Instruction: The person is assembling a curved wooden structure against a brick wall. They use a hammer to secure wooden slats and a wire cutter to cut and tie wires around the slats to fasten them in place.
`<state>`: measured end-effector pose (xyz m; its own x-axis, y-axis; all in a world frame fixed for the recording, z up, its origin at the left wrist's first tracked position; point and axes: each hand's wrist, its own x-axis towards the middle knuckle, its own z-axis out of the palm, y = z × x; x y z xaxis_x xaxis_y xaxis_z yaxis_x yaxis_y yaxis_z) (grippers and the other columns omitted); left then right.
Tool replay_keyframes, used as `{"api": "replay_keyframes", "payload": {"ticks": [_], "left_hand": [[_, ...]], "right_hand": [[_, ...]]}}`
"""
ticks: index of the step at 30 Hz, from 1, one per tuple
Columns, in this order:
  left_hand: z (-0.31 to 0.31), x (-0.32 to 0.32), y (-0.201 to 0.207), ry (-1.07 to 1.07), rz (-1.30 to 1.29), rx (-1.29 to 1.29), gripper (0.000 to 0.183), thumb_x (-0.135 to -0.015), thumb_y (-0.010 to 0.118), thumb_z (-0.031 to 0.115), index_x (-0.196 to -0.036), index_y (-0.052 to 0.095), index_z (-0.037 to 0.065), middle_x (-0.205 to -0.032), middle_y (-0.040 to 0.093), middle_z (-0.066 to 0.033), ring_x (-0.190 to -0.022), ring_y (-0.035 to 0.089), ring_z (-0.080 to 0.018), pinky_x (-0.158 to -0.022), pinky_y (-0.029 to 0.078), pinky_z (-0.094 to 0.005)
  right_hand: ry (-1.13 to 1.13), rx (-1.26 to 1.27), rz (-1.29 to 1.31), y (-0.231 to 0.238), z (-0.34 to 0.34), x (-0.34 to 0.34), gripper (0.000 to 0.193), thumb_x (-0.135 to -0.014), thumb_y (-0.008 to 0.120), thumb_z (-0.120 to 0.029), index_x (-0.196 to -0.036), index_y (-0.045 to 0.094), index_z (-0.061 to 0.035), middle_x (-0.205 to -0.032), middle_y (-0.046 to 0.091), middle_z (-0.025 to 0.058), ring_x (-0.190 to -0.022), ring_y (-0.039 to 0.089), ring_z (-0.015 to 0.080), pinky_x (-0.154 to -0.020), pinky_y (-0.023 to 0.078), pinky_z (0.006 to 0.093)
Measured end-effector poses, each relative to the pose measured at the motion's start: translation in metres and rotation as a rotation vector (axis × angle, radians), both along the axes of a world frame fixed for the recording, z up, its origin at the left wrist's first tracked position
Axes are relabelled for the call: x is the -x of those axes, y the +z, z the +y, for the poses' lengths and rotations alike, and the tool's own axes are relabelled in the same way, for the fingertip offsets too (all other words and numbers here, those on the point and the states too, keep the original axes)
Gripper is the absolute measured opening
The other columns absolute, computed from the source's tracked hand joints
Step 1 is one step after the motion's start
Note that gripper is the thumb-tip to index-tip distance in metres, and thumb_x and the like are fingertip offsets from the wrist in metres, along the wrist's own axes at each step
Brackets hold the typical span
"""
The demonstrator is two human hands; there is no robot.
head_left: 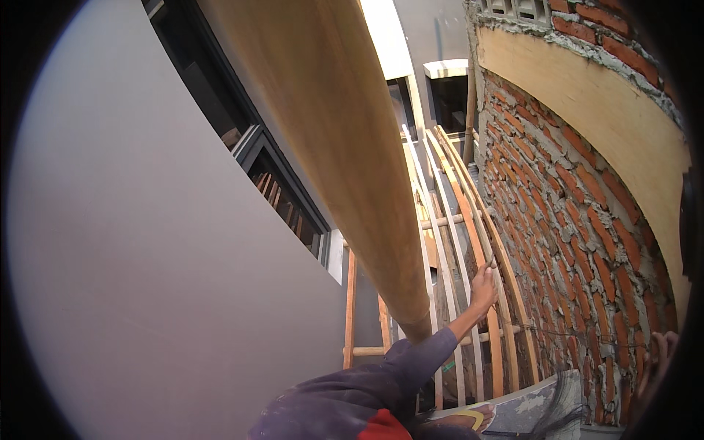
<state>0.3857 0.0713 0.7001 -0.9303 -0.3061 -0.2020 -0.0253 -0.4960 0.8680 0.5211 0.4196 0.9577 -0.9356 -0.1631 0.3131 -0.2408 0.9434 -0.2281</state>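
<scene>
A long wooden plank [345, 147] fills the centre, its lower end hidden behind a co-worker's sleeve [411, 359]. That person's hand [484, 287] touches the bamboo scaffold poles [469, 220]; its grip is unclear. Fingers [660, 352] at the right rim, by the brick wall [579, 220], are cut off.

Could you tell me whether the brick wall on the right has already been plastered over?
No, the brick wall shows bare red bricks with rough grey mortar joints; the plain grey wall stands opposite.

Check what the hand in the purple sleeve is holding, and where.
The sleeved hand grips a wooden slat leaning along the brick wall, partway along its length. The fingers at the right edge: hold cannot be told.
</scene>
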Motion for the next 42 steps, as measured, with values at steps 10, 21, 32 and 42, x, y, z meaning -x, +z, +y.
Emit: {"api": "replay_keyframes", "payload": {"ticks": [10, 21, 32, 42], "left_hand": [[-0.031, 0.037, 0.022, 0.275, 0.165, -0.380, 0.022, -0.100, 0.032, 0.023, -0.115, 0.044, 0.013, -0.057, 0.025, 0.0049, -0.041, 0.021, -0.0048, -0.034, 0.021, -0.0206], [0.006, 0.014, 0.002, 0.206, 0.094, -0.286, 0.021, -0.099, 0.034, 0.025, -0.110, 0.043, 0.010, -0.059, 0.028, 0.0045, -0.042, 0.024, -0.0053, -0.037, 0.024, -0.0215], [-0.057, 0.037, -0.034, 0.188, -0.225, -0.713, 0.020, -0.096, 0.035, 0.018, -0.103, 0.049, 0.005, -0.061, 0.037, 0.0031, -0.044, 0.031, -0.0077, -0.040, 0.029, -0.0209], [-0.052, 0.034, 0.011, 0.012, 0.160, -0.337, 0.018, -0.098, 0.036, 0.021, -0.107, 0.046, 0.010, -0.056, 0.031, 0.0028, -0.041, 0.027, -0.0072, -0.036, 0.025, -0.0226]], "right_hand": [[0.465, -0.152, -1.245, -0.135, -0.016, 0.003, 0.014, -0.072, 0.066, -0.007, -0.081, 0.073, -0.0138, -0.093, 0.061, 0.0124, -0.084, 0.060, 0.0264, -0.075, 0.048, 0.0330], [-0.059, 0.336, 0.167, -0.028, 0.014, 0.036, 0.015, -0.077, 0.063, -0.011, -0.079, 0.055, 0.0009, -0.078, 0.044, 0.0093, -0.070, 0.047, 0.0173, -0.061, 0.036, 0.0267], [-0.144, -0.135, 0.293, -0.076, 0.013, 0.007, 0.007, -0.071, 0.059, -0.006, -0.078, 0.058, -0.0071, -0.082, 0.046, 0.0104, -0.065, 0.054, 0.0287, -0.055, 0.037, 0.0390], [-0.201, -0.663, -0.659, -0.155, 0.029, -0.011, 0.028, -0.079, 0.057, -0.019, -0.104, 0.068, -0.0178, -0.108, 0.054, 0.0118, -0.090, 0.058, 0.0240, -0.077, 0.042, 0.0395]]}}
